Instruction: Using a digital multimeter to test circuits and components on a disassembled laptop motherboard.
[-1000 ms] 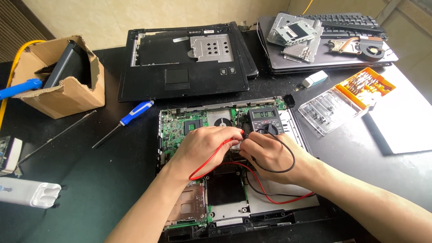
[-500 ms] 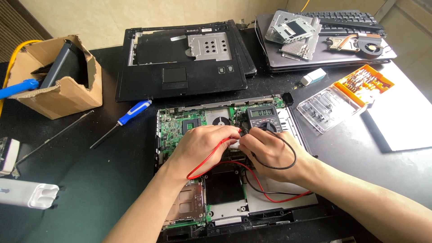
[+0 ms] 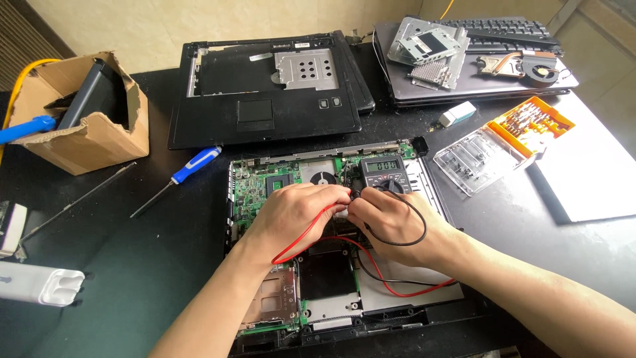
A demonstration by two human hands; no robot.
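Hands are pressing together over the motherboard (image 3: 265, 182): left hand (image 3: 295, 215) gripping the red lead (image 3: 301, 240), right hand (image 3: 391, 222) gripping the black lead (image 3: 414, 232), below the multimeter (image 3: 383, 174).

A red probe lead (image 3: 311, 232) loops from under the left fingers (image 3: 331, 199); a black lead (image 3: 414, 232) curls beside the right fingers (image 3: 368, 205). A dark multimeter (image 3: 384, 174) lies flat just beyond them on the opened laptop's green board (image 3: 255, 189).
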